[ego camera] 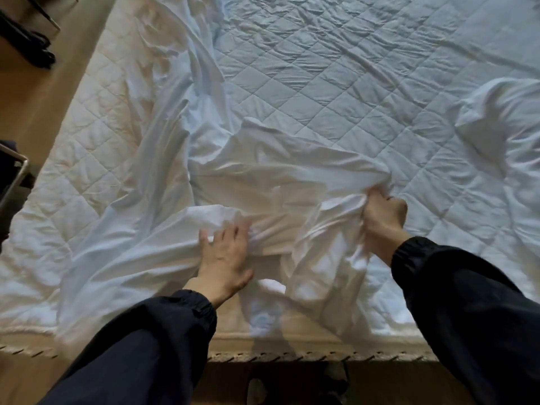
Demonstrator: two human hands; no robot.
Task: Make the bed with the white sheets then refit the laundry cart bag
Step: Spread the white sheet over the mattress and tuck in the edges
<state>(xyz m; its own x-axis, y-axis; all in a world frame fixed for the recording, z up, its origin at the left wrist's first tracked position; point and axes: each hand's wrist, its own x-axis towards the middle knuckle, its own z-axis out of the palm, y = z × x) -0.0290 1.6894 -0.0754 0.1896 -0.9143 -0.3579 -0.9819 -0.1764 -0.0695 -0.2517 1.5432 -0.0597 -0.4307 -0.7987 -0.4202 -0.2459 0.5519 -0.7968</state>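
A crumpled white sheet (181, 159) lies bunched across the left and middle of the bed, over a quilted white mattress pad (336, 92). My right hand (384, 213) grips a gathered fold of the sheet in a fist near the bed's front edge. My left hand (225, 255) lies on the sheet with fingers spread, the fingertips sunk into a fold. Both arms wear dark sleeves. Part of the sheet hangs over the near edge of the mattress (292, 343).
More bunched white linen (502, 124) lies at the right of the bed. A metal frame (16, 176) stands at the left edge on the wooden floor (32, 92). Dark objects (26, 45) lie on the floor at top left. My shoes (257, 387) show below the bed edge.
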